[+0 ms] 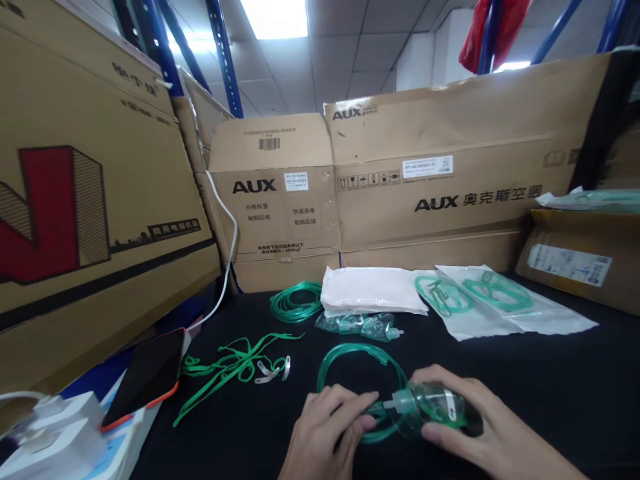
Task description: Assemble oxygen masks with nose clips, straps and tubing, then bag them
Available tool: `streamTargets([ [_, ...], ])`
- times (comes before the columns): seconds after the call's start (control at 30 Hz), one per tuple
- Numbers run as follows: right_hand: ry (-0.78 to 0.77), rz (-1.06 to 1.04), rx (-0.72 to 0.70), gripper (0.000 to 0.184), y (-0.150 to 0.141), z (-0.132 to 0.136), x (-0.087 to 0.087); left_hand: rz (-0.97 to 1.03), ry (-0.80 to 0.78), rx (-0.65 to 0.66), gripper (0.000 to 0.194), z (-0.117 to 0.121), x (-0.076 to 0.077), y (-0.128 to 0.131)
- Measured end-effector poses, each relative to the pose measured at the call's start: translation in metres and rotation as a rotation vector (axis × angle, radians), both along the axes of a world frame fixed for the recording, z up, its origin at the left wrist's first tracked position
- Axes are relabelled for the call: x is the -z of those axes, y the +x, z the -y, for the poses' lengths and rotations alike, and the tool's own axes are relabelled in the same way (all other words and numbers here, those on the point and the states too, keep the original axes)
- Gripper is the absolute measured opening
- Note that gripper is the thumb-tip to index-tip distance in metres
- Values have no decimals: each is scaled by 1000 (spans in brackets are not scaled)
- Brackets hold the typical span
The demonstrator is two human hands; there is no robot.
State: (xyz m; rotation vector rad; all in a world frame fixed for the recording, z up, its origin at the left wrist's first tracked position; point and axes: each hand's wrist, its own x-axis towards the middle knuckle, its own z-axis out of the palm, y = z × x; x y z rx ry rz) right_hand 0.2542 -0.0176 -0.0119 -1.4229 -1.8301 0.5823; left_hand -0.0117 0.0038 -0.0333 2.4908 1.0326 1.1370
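My right hand point(467, 417) is wrapped around a clear green oxygen mask point(437, 403), its narrow connector pointing left. A metal nose strip and green strap show on the mask. Just left of that connector, my left hand point(330, 427) pinches the end of a coiled green tube point(326, 370); its tip is partly hidden by the fingers. I cannot tell whether tube and connector touch. The rest of the coil lies on the black table between my hands. Farther left are loose green elastic straps point(240, 363) and several metal nose strips point(287, 368).
Behind lie another green tubing coil point(295, 310), clear mask parts point(363, 327), a white pouch stack point(373, 290) and bagged tubing sets point(500, 293). A phone point(147, 377) and white plugs point(65, 427) sit at left. Cardboard boxes point(280, 220) wall the back; another box point(580, 260) stands right.
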Motion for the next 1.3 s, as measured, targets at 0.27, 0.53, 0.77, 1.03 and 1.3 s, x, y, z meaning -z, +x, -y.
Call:
streamTargets([
  [0.27,73,155,-90,37,-8,0,-2,62,16,-81,15,6,-5,7],
  [0.53,35,262,-58,37,-12,6,2,15,187,-65,11,7,-11,5],
  [0.77,64,258,-85,37,-11,7,3,15,186,7,19,11,-13,6],
  [1.03,193,236,-168,32,-13,8,-3,37,147,22,22,13,-12,8],
  [1.3,183,269,-170,33,-14,7,-1,64,92,-9,14,15,-11,12],
])
